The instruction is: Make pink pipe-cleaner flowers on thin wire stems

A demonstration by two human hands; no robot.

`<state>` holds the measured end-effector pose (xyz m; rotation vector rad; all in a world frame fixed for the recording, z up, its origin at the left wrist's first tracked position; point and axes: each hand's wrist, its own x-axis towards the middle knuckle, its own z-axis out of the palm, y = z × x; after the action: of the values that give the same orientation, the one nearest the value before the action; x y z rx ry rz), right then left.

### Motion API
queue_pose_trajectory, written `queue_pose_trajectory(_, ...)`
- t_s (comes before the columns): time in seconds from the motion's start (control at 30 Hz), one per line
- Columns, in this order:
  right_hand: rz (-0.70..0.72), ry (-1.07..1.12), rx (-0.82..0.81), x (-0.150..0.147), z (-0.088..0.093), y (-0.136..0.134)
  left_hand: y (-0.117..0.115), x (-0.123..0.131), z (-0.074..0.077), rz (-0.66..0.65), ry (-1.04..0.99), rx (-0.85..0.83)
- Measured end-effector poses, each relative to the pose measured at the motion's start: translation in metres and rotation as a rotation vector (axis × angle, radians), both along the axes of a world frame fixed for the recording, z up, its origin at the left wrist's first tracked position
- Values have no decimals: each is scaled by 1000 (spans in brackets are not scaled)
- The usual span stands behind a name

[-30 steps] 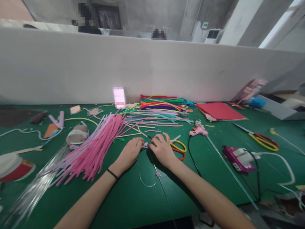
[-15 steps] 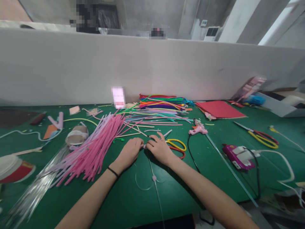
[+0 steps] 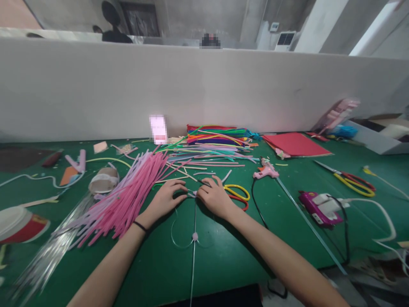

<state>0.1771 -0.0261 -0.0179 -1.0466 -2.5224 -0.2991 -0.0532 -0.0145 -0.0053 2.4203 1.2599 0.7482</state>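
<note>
My left hand (image 3: 166, 198) is curled, with the thumb and forefinger nearly meeting beside a small pale-purple piece (image 3: 194, 194). Something thin and whitish shows at those fingertips, too small to make out. My right hand (image 3: 214, 196) pinches the purple piece from the right, its fingers hiding part of it. From this piece a thin pale stem (image 3: 193, 268) runs down the table towards me. A round lilac bead-like knob (image 3: 195, 236) sits on the stem, with clear thin loops (image 3: 174, 241) curving out on both sides. Scissors with yellow and red handles (image 3: 238, 192) lie partly behind my right hand.
Pink and lilac pipe cleaners (image 3: 134, 196) lie left; a multicoloured bundle (image 3: 220, 136) lies behind. To the right are a pink glue gun (image 3: 266, 171), a purple power block (image 3: 319, 209), second scissors (image 3: 351, 181) and red sheets (image 3: 295, 145). A white partition (image 3: 128, 85) stands at the back.
My left hand has drawn back a little to the left, its thumb and forefinger loosened from the purple piece. The stem with its knob has swung left, now nearly vertical.
</note>
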Motion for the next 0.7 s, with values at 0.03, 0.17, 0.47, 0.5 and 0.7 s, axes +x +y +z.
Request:
queue_pose_trajectory(0.03, 0, 4, -2, 0, 0, 0, -1, 2, 0, -12, 3, 9)
queue_pose_trajectory(0.17, -7, 22, -10, 0, -1, 0, -3, 13, -4, -57, 11, 29)
queue_pose_trajectory(0.47, 3, -48, -3, 1, 3, -2, -5, 15, 14, -139, 155, -93)
queue_pose_trajectory(0.5, 6, -52, -3, 1, 3, -3, -5, 16, 14, -146, 161, -79)
queue_pose_trajectory(0.7, 23, -64, -6, 1, 5, -3, -6, 25, 7, -181, 98, 23)
